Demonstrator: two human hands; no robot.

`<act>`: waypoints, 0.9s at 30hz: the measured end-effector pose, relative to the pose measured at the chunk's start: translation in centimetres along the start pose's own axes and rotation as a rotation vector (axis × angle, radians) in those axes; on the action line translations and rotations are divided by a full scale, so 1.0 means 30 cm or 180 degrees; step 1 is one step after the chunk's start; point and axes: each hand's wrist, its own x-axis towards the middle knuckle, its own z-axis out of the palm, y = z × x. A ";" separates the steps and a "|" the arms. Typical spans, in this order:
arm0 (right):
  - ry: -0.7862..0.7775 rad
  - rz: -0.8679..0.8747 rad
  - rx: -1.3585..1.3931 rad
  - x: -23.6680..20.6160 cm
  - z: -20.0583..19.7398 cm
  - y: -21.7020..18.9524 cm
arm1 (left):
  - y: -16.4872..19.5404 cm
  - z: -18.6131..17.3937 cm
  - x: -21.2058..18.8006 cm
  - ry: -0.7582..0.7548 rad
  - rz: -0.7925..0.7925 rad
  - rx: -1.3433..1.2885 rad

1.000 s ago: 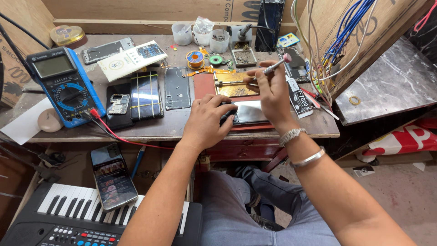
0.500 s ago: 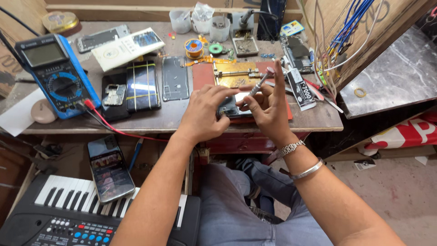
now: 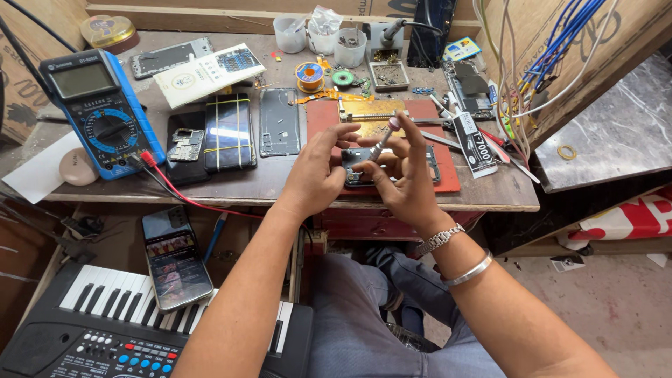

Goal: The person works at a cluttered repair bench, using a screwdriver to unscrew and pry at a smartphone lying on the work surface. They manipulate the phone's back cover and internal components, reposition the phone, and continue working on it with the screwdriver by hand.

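My left hand point(image 3: 318, 175) grips the near end of an opened dark phone point(image 3: 427, 162) that lies on a red work mat point(image 3: 448, 178) at the bench's front edge. My right hand point(image 3: 406, 178) holds a thin silver screwdriver point(image 3: 383, 143) upright, its tip down on the phone between both hands. Most of the phone is hidden under my fingers. A brass-coloured clamp jig point(image 3: 371, 112) sits on the mat just beyond my hands.
A blue multimeter point(image 3: 98, 112) with red lead stands at left, beside several phones and back covers point(image 3: 227, 129). Small cups point(image 3: 348, 45), a solder reel point(image 3: 309, 73) and a glue tube point(image 3: 476, 143) crowd the back. A phone point(image 3: 175, 255) rests on a keyboard point(image 3: 105, 329).
My right hand came back from the far side of the mat with the screwdriver and now stands it on the phone. My left hand stayed on the phone.
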 end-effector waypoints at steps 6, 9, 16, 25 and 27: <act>0.0109 0.0070 0.0024 0.001 0.001 -0.002 | -0.001 -0.003 0.008 0.0019 -0.0161 -0.0011; 0.0093 -0.0004 -0.0031 0.002 0.005 -0.004 | 0.005 -0.009 0.006 0.0044 -0.0105 0.0108; -0.0086 -0.0028 0.0037 -0.008 -0.001 -0.025 | 0.017 -0.013 -0.008 0.0070 -0.0100 0.0103; 0.0295 0.0223 -0.0974 0.050 0.030 -0.075 | 0.023 -0.020 -0.017 0.0096 -0.0111 0.0187; 0.0114 0.0293 -0.0202 0.049 0.032 -0.099 | 0.027 -0.021 -0.017 0.0093 -0.0100 0.0107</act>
